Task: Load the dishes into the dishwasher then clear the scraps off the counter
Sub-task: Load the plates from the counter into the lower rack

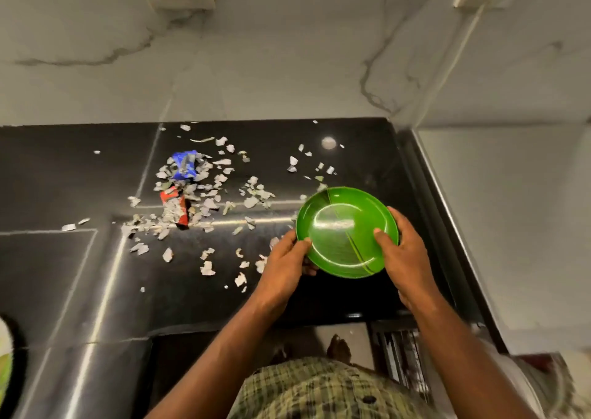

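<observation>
From the head camera, both hands grip a green plate (347,231) over the right end of the dark worktop (64,258). The left hand (284,266) is curled round the near-left rim, thumb on top and fingers beneath; the right hand (404,252) clasps the right rim the same way. This two-sided hold likely keeps the shiny plate level and steady for carrying to the dishwasher, which cannot be made out for certain here. Whether the plate touches the worktop or hangs just above it is unclear. The scraps (204,194), pale torn bits with a blue wrapper (185,164) and a red one (174,206), lie scattered left of the plate, not yet cleared.
</observation>
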`<state>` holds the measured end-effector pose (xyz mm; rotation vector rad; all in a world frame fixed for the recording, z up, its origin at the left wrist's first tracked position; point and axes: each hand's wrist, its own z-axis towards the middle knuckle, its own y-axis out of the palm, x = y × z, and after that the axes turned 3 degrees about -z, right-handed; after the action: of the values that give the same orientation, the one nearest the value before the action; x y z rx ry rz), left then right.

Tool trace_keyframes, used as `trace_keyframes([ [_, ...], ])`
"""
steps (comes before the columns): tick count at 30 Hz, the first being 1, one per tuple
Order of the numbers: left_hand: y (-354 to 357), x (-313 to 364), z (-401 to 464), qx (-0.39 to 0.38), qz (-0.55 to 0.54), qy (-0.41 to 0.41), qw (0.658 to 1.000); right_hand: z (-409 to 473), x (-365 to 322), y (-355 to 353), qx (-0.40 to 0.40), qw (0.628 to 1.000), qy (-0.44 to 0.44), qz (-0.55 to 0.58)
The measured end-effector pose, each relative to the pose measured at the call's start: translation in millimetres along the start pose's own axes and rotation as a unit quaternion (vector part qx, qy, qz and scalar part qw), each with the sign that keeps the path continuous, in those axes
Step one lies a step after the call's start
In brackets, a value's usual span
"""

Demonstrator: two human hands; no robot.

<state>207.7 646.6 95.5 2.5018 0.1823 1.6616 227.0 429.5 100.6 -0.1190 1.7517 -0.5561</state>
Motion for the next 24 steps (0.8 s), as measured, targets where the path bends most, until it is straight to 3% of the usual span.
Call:
trace_keyframes([
  [12,75,-32,-12,-0.14,0.07,-0.002,0.988,-68,67,-88,0.111,0.989,0.084,0.045],
  [24,200,-62,-54,-0.179,0.129,0.012,0.975,-90,130,-216,0.132,0.978,0.11,0.122],
])
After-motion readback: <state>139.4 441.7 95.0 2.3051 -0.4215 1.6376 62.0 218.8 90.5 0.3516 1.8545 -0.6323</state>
